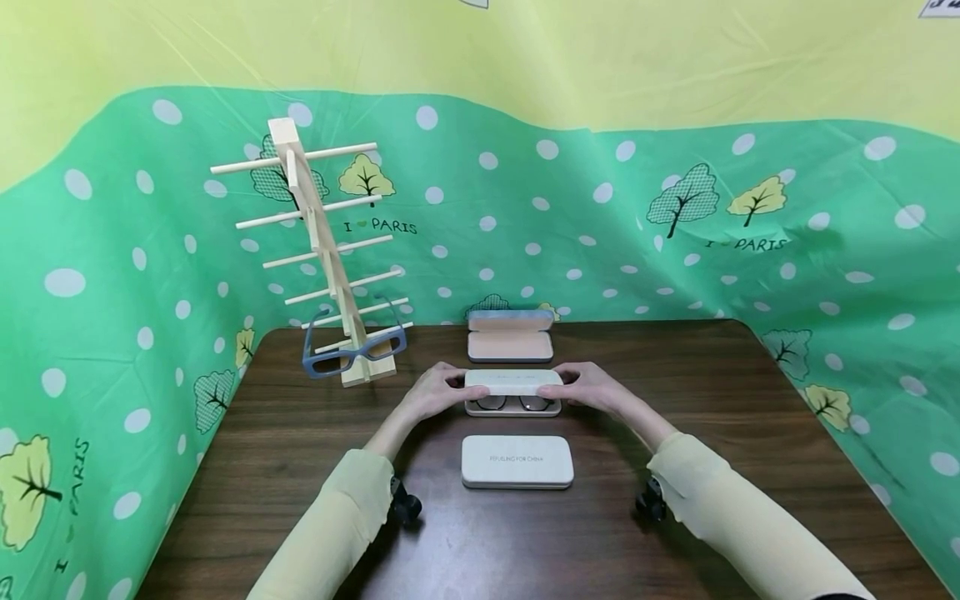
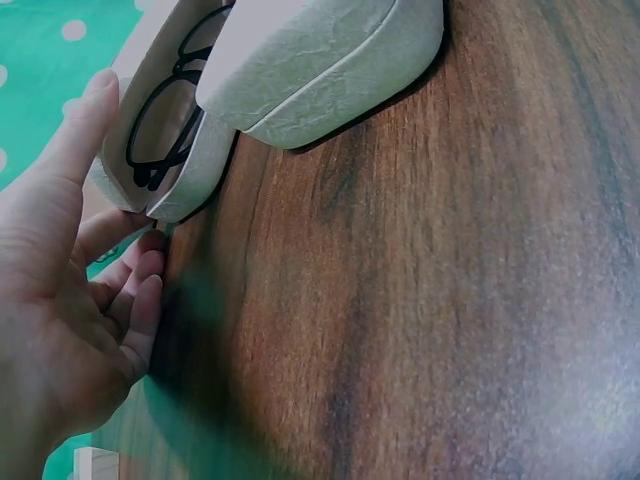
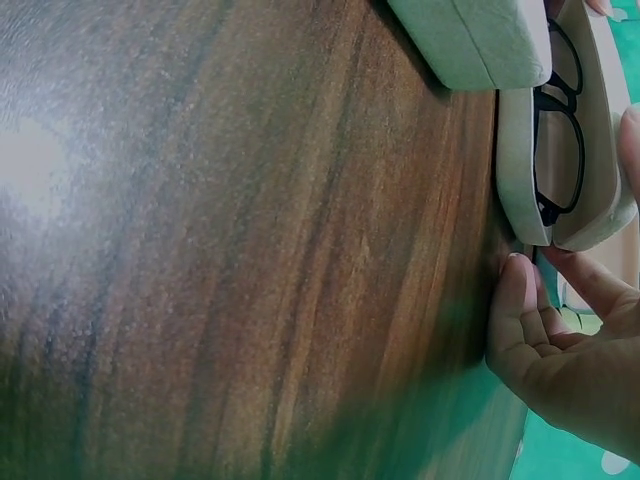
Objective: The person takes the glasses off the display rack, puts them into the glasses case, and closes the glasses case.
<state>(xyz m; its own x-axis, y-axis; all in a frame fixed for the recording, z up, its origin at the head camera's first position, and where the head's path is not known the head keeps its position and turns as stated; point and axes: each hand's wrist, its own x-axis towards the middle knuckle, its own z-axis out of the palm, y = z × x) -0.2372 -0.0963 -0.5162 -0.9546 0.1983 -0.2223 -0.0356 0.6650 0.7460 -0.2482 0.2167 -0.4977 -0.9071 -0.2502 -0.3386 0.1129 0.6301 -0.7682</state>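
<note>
A white glasses case (image 1: 513, 382) stands partly open at the middle of the table, its lid raised at a slant. Dark-framed glasses (image 2: 163, 118) lie inside, their upper part covered by the lid in the head view. My left hand (image 1: 433, 393) holds the case at its left end, thumb on the lid and fingers around the end. At the opposite end my right hand (image 1: 600, 390) grips it the same way, fingertips low by the hinge corner in the right wrist view. Nearer to me lies a closed white glasses case (image 1: 517, 460) with printing on its lid.
Behind the hands, a blue-edged glasses case (image 1: 510, 345) stands open with a pale lining. At the back left rises a wooden display rack (image 1: 324, 237) with several rods; blue glasses (image 1: 326, 362) hang low on it. A green dotted cloth (image 1: 600, 242) backs the dark wooden table (image 1: 720, 400).
</note>
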